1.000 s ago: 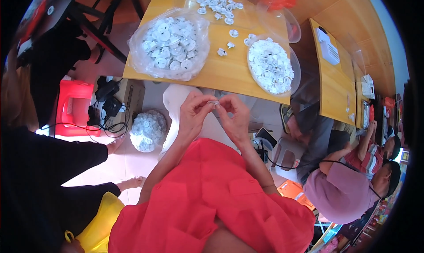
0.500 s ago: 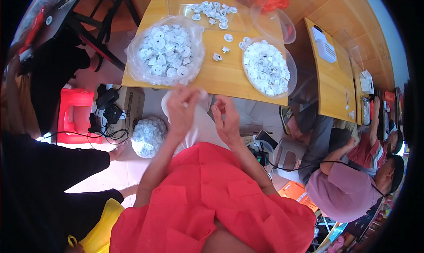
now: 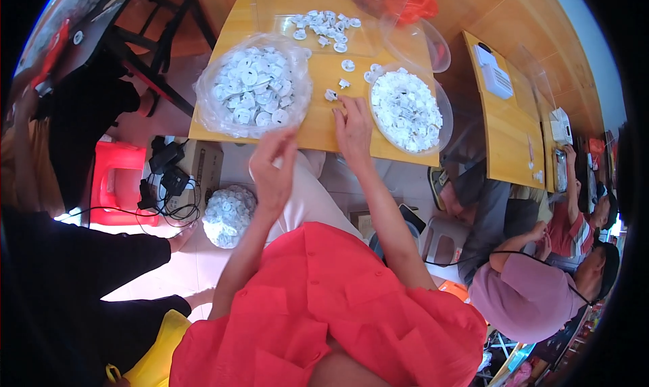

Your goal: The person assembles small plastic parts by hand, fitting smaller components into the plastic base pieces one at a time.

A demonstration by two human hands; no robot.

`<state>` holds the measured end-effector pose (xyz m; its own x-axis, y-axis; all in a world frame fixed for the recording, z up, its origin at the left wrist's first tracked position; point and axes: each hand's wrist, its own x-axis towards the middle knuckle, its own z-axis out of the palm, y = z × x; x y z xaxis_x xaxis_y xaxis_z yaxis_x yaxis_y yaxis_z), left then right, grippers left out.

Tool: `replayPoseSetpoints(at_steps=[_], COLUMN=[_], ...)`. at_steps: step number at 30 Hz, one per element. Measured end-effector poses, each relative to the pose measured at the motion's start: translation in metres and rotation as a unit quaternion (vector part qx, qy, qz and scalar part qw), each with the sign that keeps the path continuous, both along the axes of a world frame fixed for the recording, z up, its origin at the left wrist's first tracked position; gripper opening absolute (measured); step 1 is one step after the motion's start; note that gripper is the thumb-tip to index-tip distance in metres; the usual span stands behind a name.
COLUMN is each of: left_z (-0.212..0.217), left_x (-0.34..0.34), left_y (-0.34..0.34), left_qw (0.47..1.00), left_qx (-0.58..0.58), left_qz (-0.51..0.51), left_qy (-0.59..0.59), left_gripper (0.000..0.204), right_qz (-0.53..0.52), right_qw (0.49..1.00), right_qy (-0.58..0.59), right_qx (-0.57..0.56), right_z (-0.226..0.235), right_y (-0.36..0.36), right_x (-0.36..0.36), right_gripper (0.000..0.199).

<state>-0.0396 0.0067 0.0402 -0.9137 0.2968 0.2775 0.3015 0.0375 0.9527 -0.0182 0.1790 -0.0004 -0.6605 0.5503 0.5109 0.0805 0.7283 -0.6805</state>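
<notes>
My left hand (image 3: pixel 274 172) hovers before the table edge, fingers curled in toward the thumb; whatever they may hold is too small to make out. Over the table, my right hand (image 3: pixel 355 131) is stretched forward with thumb and fingers apart. Its fingertips are close to a small white plastic part (image 3: pixel 330 95). Just beyond lie another small white part (image 3: pixel 344 83) and a round white part (image 3: pixel 347 65). To the left stands a clear plastic bag (image 3: pixel 204 89) full of round white plastic parts (image 3: pixel 260 83). An oval clear tub (image 3: pixel 445 110) heaped with small white pieces (image 3: pixel 407 106) is on the right.
More white parts (image 3: pixel 327 27) are scattered at the back of the wooden table (image 3: pixel 321 127). A red plastic bag (image 3: pixel 420 2) lies behind. Below are a filled bag (image 3: pixel 230 214), a box with black cables (image 3: pixel 203 164) and a red stool (image 3: pixel 111 214). Other people sit on both sides.
My right hand has moved forward from my lap to over the table, toward the loose white parts. My left hand has shifted slightly down and stays curled.
</notes>
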Motion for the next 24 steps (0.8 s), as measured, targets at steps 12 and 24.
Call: replayPoseSetpoints(at_steps=[12,24], left_z=[-0.022,-0.028], left_x=[0.011,0.01], left_y=[-0.002,0.001], left_qw=[0.87,0.769], left_qx=[0.196,0.238], left_qz=[-0.151,-0.286], left_qy=[-0.426,-0.519], left_gripper=[0.03,0.03], right_qz=[0.072,0.179], right_qw=[0.98,0.95], right_qy=[0.055,0.087], right_qx=[0.179,0.241], right_z=[0.011,0.035], right_y=[-0.01,-0.029], right_x=[0.04,0.089], right_gripper=[0.016,0.028])
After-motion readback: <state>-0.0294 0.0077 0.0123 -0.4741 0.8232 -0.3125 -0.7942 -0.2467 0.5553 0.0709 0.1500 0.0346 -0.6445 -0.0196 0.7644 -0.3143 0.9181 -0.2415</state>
